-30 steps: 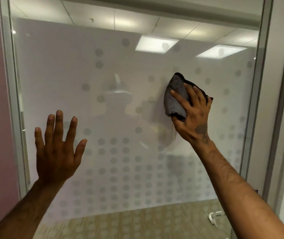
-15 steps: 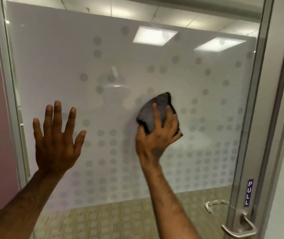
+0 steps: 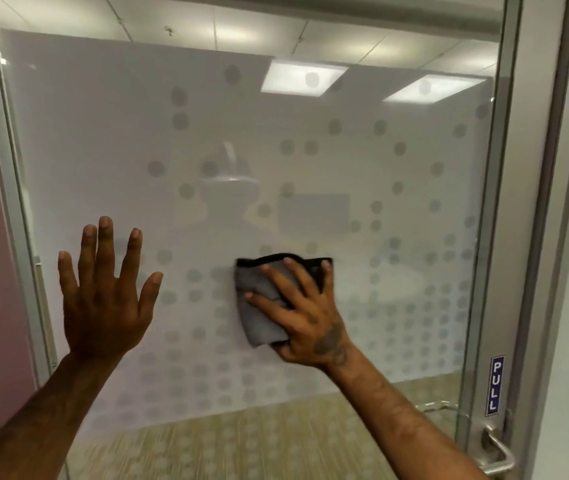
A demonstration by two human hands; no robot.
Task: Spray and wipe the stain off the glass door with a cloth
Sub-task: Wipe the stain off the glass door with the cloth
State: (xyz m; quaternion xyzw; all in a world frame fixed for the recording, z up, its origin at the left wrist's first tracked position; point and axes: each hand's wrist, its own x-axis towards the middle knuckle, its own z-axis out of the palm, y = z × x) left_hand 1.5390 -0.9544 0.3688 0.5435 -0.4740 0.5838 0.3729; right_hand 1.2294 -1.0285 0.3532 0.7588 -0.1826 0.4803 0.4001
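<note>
Right hand (image 3: 305, 318) pressing a folded grey, black-edged cloth (image 3: 262, 306) on the frosted dotted glass door (image 3: 276, 150), fingers spread, left hand (image 3: 103, 299) flat, open, empty

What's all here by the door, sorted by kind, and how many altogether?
Hands: 2, left hand flat and open, right hand pressing the cloth
Cloths: 1, grey cloth
Glass doors: 1, glass door
Door handles: 1, door handle
Signs: 1, PULL sign
Total: 6
</note>
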